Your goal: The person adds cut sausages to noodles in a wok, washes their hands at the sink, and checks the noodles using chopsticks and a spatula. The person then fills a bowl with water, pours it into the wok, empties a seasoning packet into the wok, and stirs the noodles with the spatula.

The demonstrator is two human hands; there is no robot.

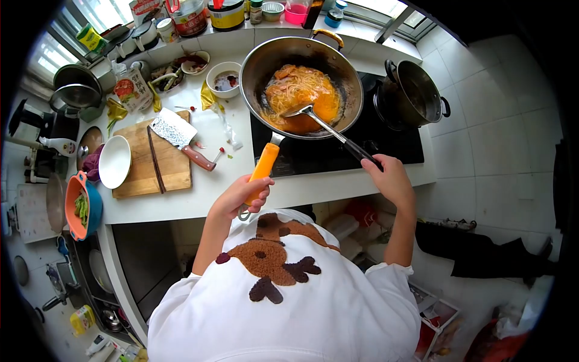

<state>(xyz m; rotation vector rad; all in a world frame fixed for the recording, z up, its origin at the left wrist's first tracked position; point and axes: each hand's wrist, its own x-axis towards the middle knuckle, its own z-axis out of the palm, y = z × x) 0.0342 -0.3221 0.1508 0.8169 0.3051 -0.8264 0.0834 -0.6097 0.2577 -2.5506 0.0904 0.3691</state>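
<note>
My left hand (243,196) is wrapped round the orange handle (264,163) of a large wok (248,69) on the black cooktop (289,160). Noodles (304,84) in orange-red broth lie in the wok. My right hand (391,179) holds the black handle end of a metal spatula (332,130). The spatula's head rests in the broth at the wok's lower middle.
A dark pot (413,93) stands right of the wok. To the left are a cutting board (175,166) with a cleaver (175,130), chopsticks (155,160) and a white bowl (114,161). Another bowl (224,80) sits beside the wok. Jars line the back ledge.
</note>
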